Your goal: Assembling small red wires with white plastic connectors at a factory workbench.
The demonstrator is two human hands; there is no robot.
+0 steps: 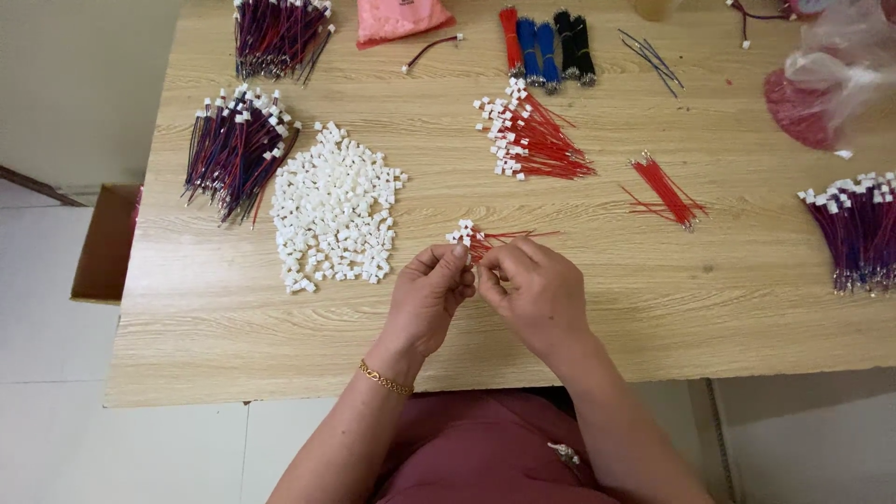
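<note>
Both hands pinch small part | left hand (431, 291) | right hand (534, 285) | red wires (509, 236)

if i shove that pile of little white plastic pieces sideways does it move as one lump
Probably not: the white connector pile is many loose small blocks, so it would likely scatter. They look light and boxy, so they should slide rather than roll.

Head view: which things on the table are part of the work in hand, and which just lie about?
In hand:
left hand
right hand
red wires with white connectors
loose white connectors

Lying about:
pink bag
red, blue and black wire bundles
cardboard box
</note>
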